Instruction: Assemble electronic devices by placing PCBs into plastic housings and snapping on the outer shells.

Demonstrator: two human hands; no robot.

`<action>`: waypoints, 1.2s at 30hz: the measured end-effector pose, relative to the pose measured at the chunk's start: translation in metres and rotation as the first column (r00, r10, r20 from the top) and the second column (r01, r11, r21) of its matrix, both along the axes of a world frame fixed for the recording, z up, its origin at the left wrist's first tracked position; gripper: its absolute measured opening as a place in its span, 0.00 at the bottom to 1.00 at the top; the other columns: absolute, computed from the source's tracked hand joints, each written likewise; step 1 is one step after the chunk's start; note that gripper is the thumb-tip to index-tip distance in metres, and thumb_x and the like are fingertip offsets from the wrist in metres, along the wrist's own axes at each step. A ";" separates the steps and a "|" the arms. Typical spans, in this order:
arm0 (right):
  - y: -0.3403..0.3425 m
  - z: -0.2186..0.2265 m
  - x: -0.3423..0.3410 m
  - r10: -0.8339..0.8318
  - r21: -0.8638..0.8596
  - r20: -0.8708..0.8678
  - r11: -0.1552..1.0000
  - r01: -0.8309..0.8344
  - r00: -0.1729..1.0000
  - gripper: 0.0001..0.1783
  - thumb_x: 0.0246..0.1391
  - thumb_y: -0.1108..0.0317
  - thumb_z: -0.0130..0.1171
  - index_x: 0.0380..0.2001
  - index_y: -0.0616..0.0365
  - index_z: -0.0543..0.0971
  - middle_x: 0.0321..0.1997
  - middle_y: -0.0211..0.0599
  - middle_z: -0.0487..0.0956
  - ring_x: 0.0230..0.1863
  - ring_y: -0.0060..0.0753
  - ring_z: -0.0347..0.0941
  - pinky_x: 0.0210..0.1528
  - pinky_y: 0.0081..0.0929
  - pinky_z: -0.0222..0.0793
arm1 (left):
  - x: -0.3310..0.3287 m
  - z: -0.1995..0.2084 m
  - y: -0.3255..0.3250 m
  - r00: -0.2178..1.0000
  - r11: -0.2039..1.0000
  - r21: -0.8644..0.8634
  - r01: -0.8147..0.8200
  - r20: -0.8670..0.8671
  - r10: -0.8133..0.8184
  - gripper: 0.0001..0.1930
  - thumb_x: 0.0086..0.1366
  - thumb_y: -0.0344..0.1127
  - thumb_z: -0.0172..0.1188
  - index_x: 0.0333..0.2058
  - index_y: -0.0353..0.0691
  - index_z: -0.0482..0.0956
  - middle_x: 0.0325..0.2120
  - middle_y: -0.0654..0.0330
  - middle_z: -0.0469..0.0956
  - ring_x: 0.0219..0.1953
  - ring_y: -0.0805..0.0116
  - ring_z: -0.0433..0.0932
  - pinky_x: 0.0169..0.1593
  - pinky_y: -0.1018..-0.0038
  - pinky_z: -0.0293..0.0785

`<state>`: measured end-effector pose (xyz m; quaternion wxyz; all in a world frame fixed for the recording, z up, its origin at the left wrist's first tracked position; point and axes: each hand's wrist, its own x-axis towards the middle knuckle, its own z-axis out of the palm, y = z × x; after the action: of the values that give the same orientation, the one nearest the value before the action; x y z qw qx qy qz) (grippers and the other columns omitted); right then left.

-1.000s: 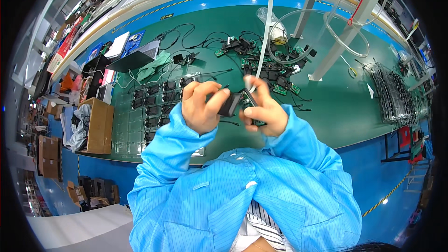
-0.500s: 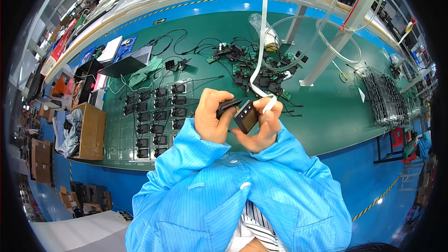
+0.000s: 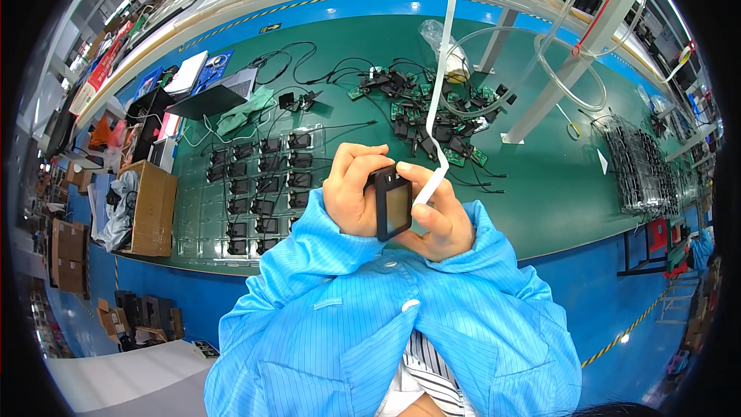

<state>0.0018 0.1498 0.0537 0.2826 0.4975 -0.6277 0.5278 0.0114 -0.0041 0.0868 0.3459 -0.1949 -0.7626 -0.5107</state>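
Note:
In front of my chest I hold a small black device [image 3: 396, 208] with a rectangular dark screen, tilted on its edge. My left hand [image 3: 353, 191] is closed round its left side and back. Pressed against its right side is my right hand [image 3: 441, 220], with the index fingertip at the top edge and the thumb by the lower edge. A white flat hose or strap [image 3: 437, 127] hangs from above, and its lower end lies among my right fingers. My left fingers hide the back of the device, so whether its two pieces are fully joined cannot be told.
Left on the green table [image 3: 540, 208], a clear tray [image 3: 204, 243] holds rows of black parts. Ahead lies a heap of black modules [image 3: 421, 108] with cables and green boards. A metal post [image 3: 544, 96] and bundled black parts [image 3: 637, 162] stand right; a cardboard box [image 3: 154, 208] stands left.
The black piece in my left hand and the screen piece in my right hand, apart before, are now together. The white hose's end has dropped lower with my right hand.

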 end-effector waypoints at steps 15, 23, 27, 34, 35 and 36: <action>0.017 0.018 -0.010 -0.194 0.156 0.082 0.971 0.180 0.978 0.59 0.26 0.70 0.76 0.65 0.45 0.55 0.62 0.52 0.67 0.60 0.49 0.67 0.58 0.42 0.64 | -0.009 0.001 -0.005 0.805 0.890 0.332 0.313 0.405 -0.434 0.17 0.55 0.21 0.55 0.44 0.36 0.72 0.41 0.50 0.73 0.34 0.65 0.74 0.39 0.75 0.72; 0.010 0.017 -0.004 -0.448 0.369 -0.007 0.830 0.419 0.894 0.59 0.21 0.70 0.76 0.63 0.50 0.58 0.62 0.44 0.69 0.60 0.43 0.68 0.62 0.42 0.59 | 0.003 -0.007 0.016 0.765 0.877 0.439 0.196 0.491 -0.417 0.17 0.63 0.28 0.53 0.51 0.35 0.67 0.40 0.55 0.75 0.39 0.72 0.71 0.45 0.79 0.68; 0.002 0.011 -0.002 -0.428 0.318 0.013 0.859 0.402 0.904 0.59 0.21 0.71 0.76 0.63 0.50 0.59 0.63 0.42 0.69 0.62 0.45 0.66 0.63 0.42 0.57 | 0.000 -0.023 0.017 0.817 0.865 0.475 0.163 0.427 -0.388 0.16 0.63 0.27 0.50 0.51 0.34 0.66 0.37 0.52 0.75 0.35 0.67 0.76 0.40 0.76 0.74; 0.038 0.040 0.006 -0.578 0.271 0.230 0.811 0.518 0.783 0.34 0.37 0.73 0.70 0.54 0.54 0.73 0.38 0.38 0.76 0.54 0.43 0.69 0.55 0.37 0.61 | 0.009 -0.008 -0.005 0.694 0.722 0.671 0.167 0.440 -0.569 0.15 0.64 0.27 0.51 0.50 0.33 0.66 0.32 0.50 0.76 0.27 0.65 0.78 0.33 0.74 0.77; 0.042 0.043 -0.002 -0.525 0.279 0.156 0.836 0.472 0.837 0.32 0.40 0.73 0.69 0.53 0.54 0.73 0.35 0.37 0.75 0.52 0.41 0.69 0.53 0.35 0.62 | 0.011 -0.006 -0.004 0.678 0.699 0.693 0.177 0.429 -0.597 0.15 0.64 0.28 0.51 0.50 0.33 0.66 0.32 0.50 0.76 0.26 0.65 0.78 0.32 0.74 0.77; 0.046 0.045 -0.011 -0.468 0.291 0.082 0.856 0.428 0.880 0.30 0.42 0.73 0.68 0.52 0.54 0.74 0.33 0.35 0.73 0.49 0.39 0.69 0.51 0.33 0.63 | 0.013 -0.004 -0.002 0.659 0.674 0.714 0.189 0.417 -0.626 0.15 0.64 0.28 0.51 0.49 0.33 0.66 0.31 0.49 0.76 0.25 0.65 0.78 0.31 0.74 0.77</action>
<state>-0.0093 0.1959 0.0988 0.2808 0.3295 -0.8105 0.3946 0.0242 -0.0063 0.0827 -0.0215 -0.0640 -0.5524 -0.8308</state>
